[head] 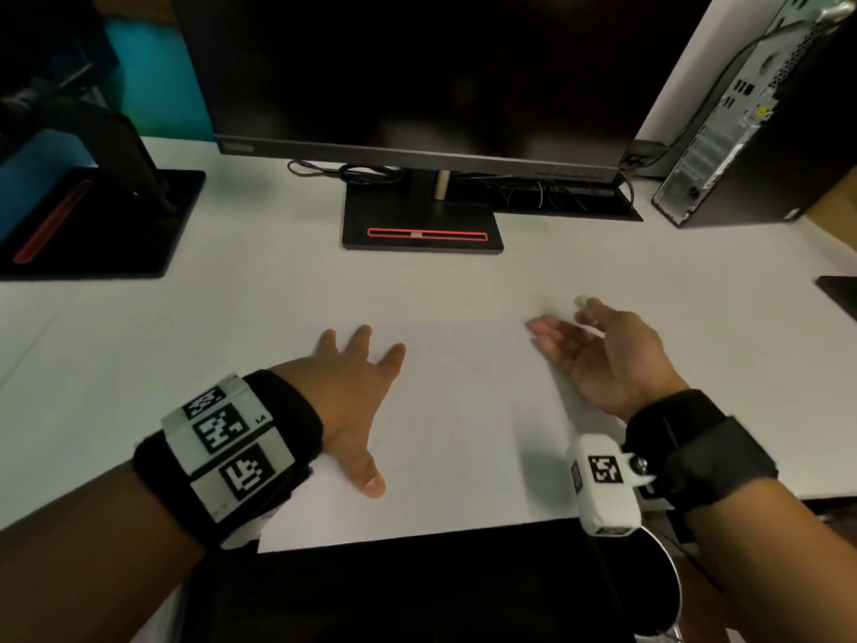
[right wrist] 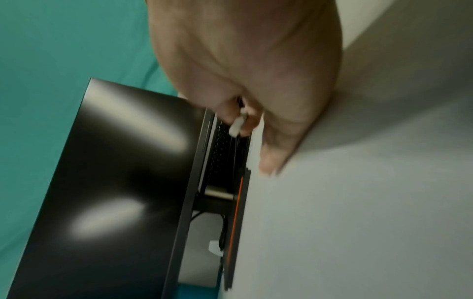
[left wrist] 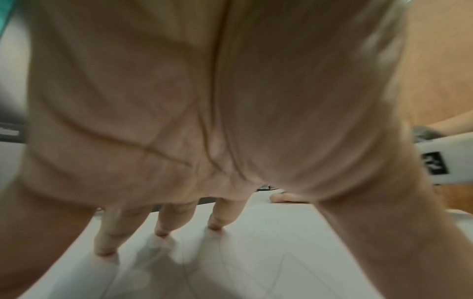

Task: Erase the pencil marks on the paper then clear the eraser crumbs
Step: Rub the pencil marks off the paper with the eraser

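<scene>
A white sheet of paper [head: 463, 410] lies on the white desk [head: 232, 308], reaching the desk's front edge. My left hand [head: 357, 392] presses flat on its left part with fingers spread; its fingertips [left wrist: 215, 225] touch the sheet. Faint pencil lines [left wrist: 281, 263] show on the paper in the left wrist view. My right hand [head: 598, 350] stands on its side at the sheet's right edge, outer fingers straight. It pinches a small white eraser [head: 582, 300] between thumb and forefinger, and that eraser [right wrist: 236, 125] shows in the right wrist view. I can make out no crumbs.
A dark monitor [head: 417, 62] stands behind the paper on a black base [head: 422, 225] with cables behind it. A second black stand [head: 92, 215] sits far left and a computer tower [head: 765, 132] far right. A dark object [head: 841, 294] lies at the right edge.
</scene>
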Tool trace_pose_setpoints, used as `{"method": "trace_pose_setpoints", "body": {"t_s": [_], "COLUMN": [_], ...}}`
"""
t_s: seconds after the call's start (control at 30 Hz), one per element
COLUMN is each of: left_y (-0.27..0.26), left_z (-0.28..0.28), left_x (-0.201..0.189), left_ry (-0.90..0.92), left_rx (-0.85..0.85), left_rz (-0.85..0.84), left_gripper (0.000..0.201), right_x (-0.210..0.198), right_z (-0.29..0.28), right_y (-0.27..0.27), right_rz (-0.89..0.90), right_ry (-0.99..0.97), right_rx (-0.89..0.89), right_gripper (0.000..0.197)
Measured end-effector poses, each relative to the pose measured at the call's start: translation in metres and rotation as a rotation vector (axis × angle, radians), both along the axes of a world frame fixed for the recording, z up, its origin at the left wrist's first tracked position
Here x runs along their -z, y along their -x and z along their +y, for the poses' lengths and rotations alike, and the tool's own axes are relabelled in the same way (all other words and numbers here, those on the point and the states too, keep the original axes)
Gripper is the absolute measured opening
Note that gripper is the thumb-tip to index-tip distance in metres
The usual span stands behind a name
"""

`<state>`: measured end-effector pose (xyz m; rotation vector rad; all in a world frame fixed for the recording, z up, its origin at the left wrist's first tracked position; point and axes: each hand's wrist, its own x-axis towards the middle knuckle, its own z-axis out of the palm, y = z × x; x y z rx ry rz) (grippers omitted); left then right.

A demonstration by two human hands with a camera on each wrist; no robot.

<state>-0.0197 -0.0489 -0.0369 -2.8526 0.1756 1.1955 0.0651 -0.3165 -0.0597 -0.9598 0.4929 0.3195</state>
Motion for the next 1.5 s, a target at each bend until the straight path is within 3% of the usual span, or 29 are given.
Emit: {"method": "trace_pose_setpoints", "body": {"t_s": [0.03,0.1,0.23,0.3,0.33,0.47,0.53,0.6,0.73,0.8,0.87,1.0,1.1,1.17,1.37,1.5], "left_y": [0.002,0.006,0.009,0.009,0.009,0.011,0.010,0.009,0.004,0.001,-0.001,-0.005,-0.009,-0.011,-0.010,-0.011], "left_z": [0.002,0.007,0.011,0.011,0.011,0.012,0.014,0.015,0.013,0.013,0.013,0.010,0.004,-0.001,-0.002,-0.001], "left_x": [0.001,0.003,0.002,0.001,0.000,-0.001,0.000,0.001,0.002,0.002,0.001,-0.001,0.000,0.002,0.009,0.012], "left_ry": [0.008,0.025,0.040,0.042,0.047,0.028,0.014,0.009,0.028,0.050,0.068,0.053,0.065,0.072,0.050,0.049], "left_rx": [0.003,0.001,0.012,0.014,0.014,0.022,0.031,0.033,-0.007,-0.027,-0.036,-0.037,-0.056,-0.064,-0.079,-0.071], "left_rz": [-0.002,-0.002,0.012,0.013,0.011,-0.007,-0.013,-0.020,-0.044,-0.035,-0.012,0.009,-0.027,-0.061,-0.046,-0.058], "left_gripper": [0.150,0.151,0.151,0.151,0.151,0.153,0.154,0.155,0.152,0.148,0.144,0.140,0.131,0.126,0.137,0.138], "right_x": [-0.002,-0.007,-0.003,0.003,0.006,0.001,-0.005,-0.015,-0.025,-0.024,-0.023,-0.021,-0.021,-0.018,-0.013,-0.015], "right_z": [-0.004,0.003,0.047,0.057,0.057,0.037,0.032,0.041,0.061,0.062,0.059,0.055,0.064,0.070,0.077,0.087], "right_y": [-0.002,0.005,0.030,0.027,0.018,-0.024,-0.027,-0.014,0.018,0.022,0.017,0.004,0.003,0.002,-0.007,0.007], "right_rz": [-0.029,-0.026,0.103,0.144,0.142,0.002,-0.048,-0.096,-0.452,-0.709,-0.832,-0.944,-1.027,-1.041,-0.996,-1.077], "right_ry": [-0.022,-0.073,-0.021,0.035,0.028,-0.005,0.046,0.176,0.905,1.266,1.401,1.460,1.511,1.517,1.574,1.487], "right_rx": [0.102,0.065,-0.561,-0.679,-0.615,-0.036,0.042,-0.212,-1.062,-1.212,-1.175,-1.082,-1.107,-1.124,-1.121,-1.285], "right_gripper": [0.027,0.031,0.043,0.052,0.050,0.024,0.016,0.012,0.029,0.041,0.042,0.039,0.013,0.007,0.019,0.020]}}
